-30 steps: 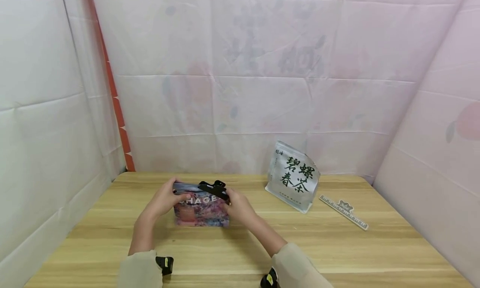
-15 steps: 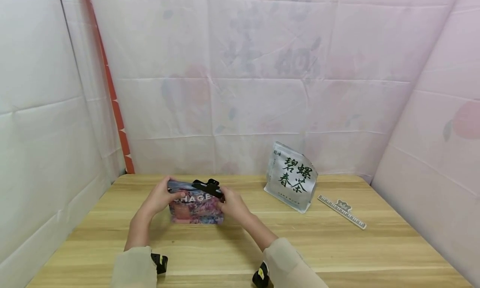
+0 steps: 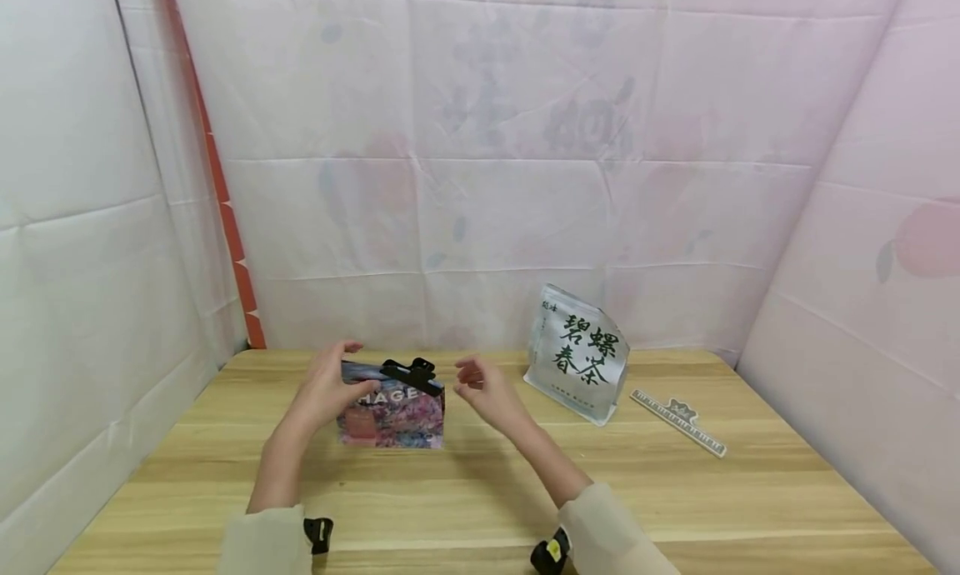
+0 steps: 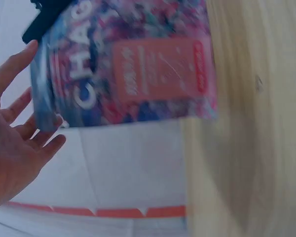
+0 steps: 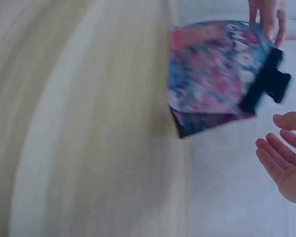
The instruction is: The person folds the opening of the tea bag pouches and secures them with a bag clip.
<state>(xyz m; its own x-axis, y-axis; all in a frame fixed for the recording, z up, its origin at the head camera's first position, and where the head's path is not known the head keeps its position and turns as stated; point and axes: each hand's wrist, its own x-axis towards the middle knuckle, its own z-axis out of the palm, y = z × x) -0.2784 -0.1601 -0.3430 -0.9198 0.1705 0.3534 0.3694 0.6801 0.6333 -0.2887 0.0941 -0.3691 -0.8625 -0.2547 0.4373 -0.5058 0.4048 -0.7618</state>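
Note:
A pink, purple and blue patterned pouch point(image 3: 401, 412) with white lettering stands upright on the table at centre left. A black clip point(image 3: 414, 377) sits slantwise across the right part of its top edge. My left hand point(image 3: 327, 394) is at the pouch's upper left corner, thumb and fingers spread apart around it. In the left wrist view its thumb point(image 4: 29, 48) reaches to the top edge near the clip, and its loosely bent fingers lie by the side edge. My right hand point(image 3: 487, 394) is just right of the pouch, apart from it, with relaxed fingers and nothing in them.
A silver tea bag point(image 3: 577, 354) with dark green characters stands at the back right of the wooden table point(image 3: 450, 508). A flat white clip point(image 3: 678, 421) with a bear shape lies to its right. Pale cloth point(image 3: 510, 208) hangs behind the table and along both sides.
My right hand has let go of the clip end of the pouch and moved off to the right. The left hand's fingers have spread wider. The pouch stands in nearly the same place.

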